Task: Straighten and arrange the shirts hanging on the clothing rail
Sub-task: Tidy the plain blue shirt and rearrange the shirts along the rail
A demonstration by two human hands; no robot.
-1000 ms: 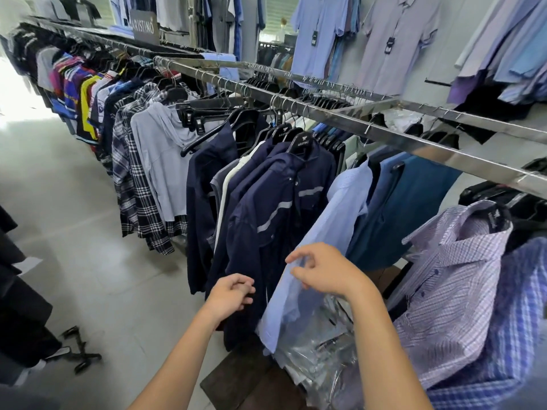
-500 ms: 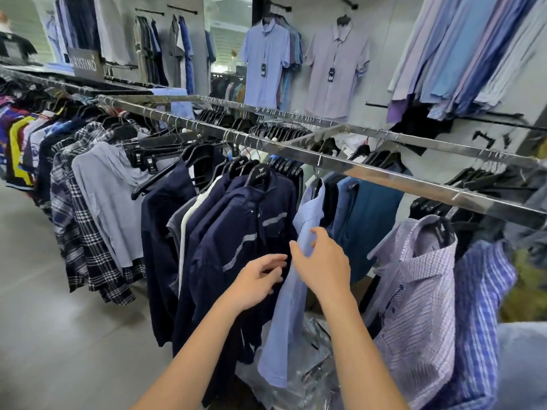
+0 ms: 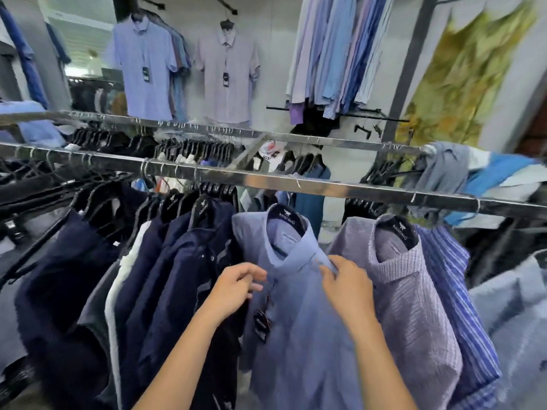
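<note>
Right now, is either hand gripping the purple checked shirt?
No, the left hand and the right hand both pinch the light blue shirt beside it.

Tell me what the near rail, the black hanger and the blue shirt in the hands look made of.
The near rail looks like metal, likely polished steel: it shines with streaky reflections. The black hanger is probably moulded plastic, matte, with a pale printed logo. The blue shirt seems thin woven cloth, perhaps cotton or a blend: soft folds, a crisp collar, no sheen.
</note>
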